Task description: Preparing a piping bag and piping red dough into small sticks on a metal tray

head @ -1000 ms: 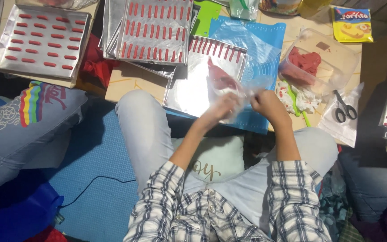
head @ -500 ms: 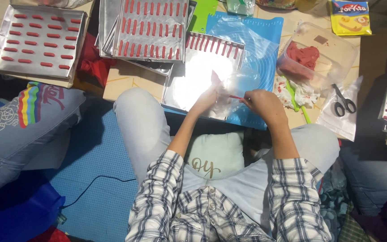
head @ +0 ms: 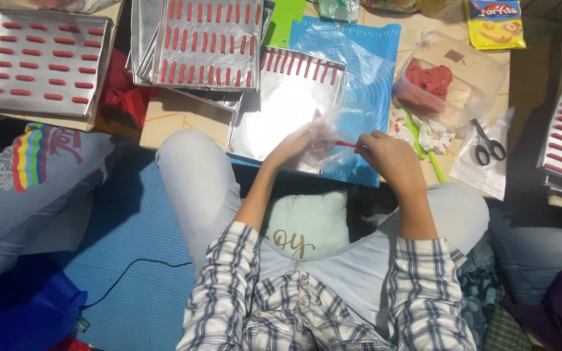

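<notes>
The clear plastic piping bag point(head: 336, 133) with its thin red strip of paste point(head: 345, 144) sits over the blue mat point(head: 372, 58), between my hands. Left hand point(head: 297, 143) pinches the film, right hand point(head: 391, 156) nips the strip. It looks light, floppy and slippery, and is best gripped by the bunched plastic.

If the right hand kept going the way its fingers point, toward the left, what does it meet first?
The right hand would likely first meet the clear plastic bag and the left hand gripping it, above the metal tray. Depth is hard to judge.
</notes>
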